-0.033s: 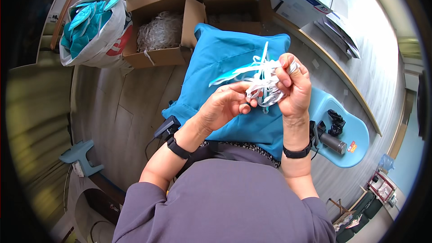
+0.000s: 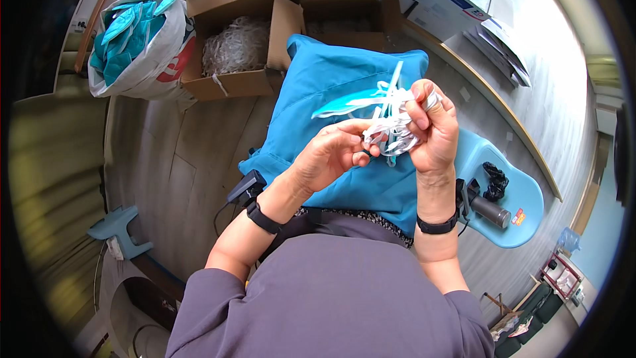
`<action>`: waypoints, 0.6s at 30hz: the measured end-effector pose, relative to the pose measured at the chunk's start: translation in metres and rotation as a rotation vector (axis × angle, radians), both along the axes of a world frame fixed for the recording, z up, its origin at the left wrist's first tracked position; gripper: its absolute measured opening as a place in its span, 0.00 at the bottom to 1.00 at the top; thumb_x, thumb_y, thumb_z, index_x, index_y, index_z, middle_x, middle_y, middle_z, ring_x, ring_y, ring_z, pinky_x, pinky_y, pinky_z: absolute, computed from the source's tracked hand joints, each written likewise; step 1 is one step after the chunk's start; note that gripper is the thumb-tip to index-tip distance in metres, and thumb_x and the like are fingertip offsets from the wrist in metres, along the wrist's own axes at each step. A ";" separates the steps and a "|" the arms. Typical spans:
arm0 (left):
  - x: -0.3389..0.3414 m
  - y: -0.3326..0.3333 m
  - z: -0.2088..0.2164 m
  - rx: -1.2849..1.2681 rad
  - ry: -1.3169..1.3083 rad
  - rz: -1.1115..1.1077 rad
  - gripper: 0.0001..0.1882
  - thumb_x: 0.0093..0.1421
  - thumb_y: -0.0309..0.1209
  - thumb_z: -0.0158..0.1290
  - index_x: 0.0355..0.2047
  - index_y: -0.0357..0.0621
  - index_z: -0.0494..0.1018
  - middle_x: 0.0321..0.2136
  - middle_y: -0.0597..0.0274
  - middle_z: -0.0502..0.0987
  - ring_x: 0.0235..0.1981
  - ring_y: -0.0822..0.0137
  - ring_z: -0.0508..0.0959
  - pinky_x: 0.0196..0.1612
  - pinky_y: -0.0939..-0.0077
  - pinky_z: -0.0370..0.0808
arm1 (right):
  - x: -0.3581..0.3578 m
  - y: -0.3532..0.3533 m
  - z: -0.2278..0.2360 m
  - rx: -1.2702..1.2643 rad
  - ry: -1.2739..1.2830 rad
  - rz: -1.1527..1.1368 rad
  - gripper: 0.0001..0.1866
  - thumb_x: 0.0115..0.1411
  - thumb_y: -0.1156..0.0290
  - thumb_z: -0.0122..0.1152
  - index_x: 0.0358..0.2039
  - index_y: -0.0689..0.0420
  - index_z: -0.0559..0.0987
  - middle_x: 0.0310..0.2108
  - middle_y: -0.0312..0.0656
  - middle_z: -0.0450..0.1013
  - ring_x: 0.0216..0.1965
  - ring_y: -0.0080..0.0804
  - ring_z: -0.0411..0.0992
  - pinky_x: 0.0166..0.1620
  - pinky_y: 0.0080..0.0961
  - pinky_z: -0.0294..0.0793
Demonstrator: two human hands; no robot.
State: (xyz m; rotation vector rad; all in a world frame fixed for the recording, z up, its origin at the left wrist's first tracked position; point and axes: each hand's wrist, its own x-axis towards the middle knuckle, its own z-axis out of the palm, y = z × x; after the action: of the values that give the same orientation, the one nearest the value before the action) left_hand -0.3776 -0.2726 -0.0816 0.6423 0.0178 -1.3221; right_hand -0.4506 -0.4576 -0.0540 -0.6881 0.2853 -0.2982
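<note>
The likeliest trouble here is the tangle itself: the bundle of white elastic straps [image 2: 391, 129] is wadded together, and a hard tug on one loop would probably cinch a knot tighter or snap a strap off the teal mask piece [image 2: 348, 103] that sticks out of the bundle to the left. A loosened grip could also drop the whole wad onto the blue cloth [image 2: 331, 73] spread over the lap below. The right hand [image 2: 434, 129] is closed around the bundle, fingers curled over its upper side and thumb pressed in, holding it up in front of the chest, above the cloth. The left hand [image 2: 331, 152] is narrowed to a pinch, thumb and fingertips meeting on a strap end at the lower left edge of the wad, the other fingers folded in. Beyond the lap, an open cardboard box [image 2: 228, 83] holds more white strapping, and a white bag [image 2: 142, 59] beside it is stuffed with teal pieces. A light blue stool [image 2: 523, 192] stands near the right elbow.
</note>
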 end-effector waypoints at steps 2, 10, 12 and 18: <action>0.002 -0.002 -0.002 0.031 -0.006 0.033 0.19 0.63 0.30 0.53 0.52 0.31 0.72 0.40 0.58 0.78 0.37 0.73 0.76 0.36 0.83 0.73 | 0.000 0.001 0.001 -0.031 0.021 -0.003 0.14 0.69 0.62 0.55 0.33 0.61 0.75 0.19 0.31 0.63 0.19 0.12 0.55 0.21 0.11 0.51; 0.005 -0.007 -0.022 0.272 -0.210 0.138 0.10 0.62 0.29 0.61 0.41 0.38 0.78 0.33 0.64 0.80 0.31 0.77 0.76 0.33 0.84 0.73 | 0.002 0.003 0.004 -0.114 0.067 -0.009 0.15 0.69 0.60 0.56 0.33 0.60 0.76 0.18 0.30 0.63 0.20 0.13 0.57 0.23 0.11 0.54; 0.008 -0.009 -0.030 0.300 -0.220 0.167 0.10 0.62 0.30 0.62 0.42 0.39 0.78 0.32 0.66 0.79 0.29 0.78 0.74 0.31 0.85 0.71 | 0.001 0.003 0.004 -0.123 0.084 -0.015 0.15 0.69 0.60 0.57 0.32 0.59 0.76 0.17 0.30 0.63 0.19 0.13 0.56 0.23 0.11 0.54; 0.027 -0.006 -0.029 0.189 -0.044 0.208 0.10 0.67 0.31 0.54 0.42 0.36 0.75 0.35 0.62 0.78 0.29 0.77 0.73 0.30 0.86 0.70 | 0.000 -0.005 -0.003 -0.075 0.073 -0.092 0.15 0.69 0.61 0.57 0.32 0.60 0.76 0.19 0.30 0.63 0.19 0.12 0.56 0.22 0.10 0.53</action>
State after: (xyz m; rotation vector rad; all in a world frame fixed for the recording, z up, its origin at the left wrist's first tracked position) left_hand -0.3503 -0.2787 -0.1109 0.8073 0.1718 -1.1126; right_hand -0.4506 -0.4630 -0.0573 -0.7626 0.3778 -0.3736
